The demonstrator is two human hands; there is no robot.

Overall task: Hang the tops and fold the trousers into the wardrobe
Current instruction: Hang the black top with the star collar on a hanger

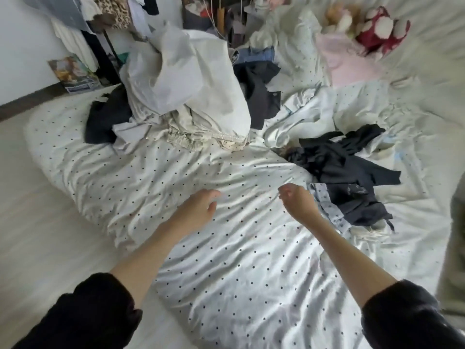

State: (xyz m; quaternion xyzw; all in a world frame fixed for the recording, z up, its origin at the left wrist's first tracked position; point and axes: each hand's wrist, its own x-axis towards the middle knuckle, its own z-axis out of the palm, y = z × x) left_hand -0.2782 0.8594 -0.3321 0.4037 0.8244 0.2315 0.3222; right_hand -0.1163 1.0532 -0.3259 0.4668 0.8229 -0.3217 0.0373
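Both my hands reach out over a white bed cover with black dots. My left hand hovers above the cover, fingers loosely apart, holding nothing. My right hand is half curled and empty, right beside a pile of dark clothes with a pale blue patterned garment at its near edge. Farther back lies a big heap of pale grey and cream clothes with dark garments under its left side. More dark cloth and a piece of denim lie behind it.
Hanging clothes on a rack stand at the back left against the wall. A pink cushion and stuffed toys sit at the back right of the bed. Pale floor runs along the left. A magazine leans on the wall.
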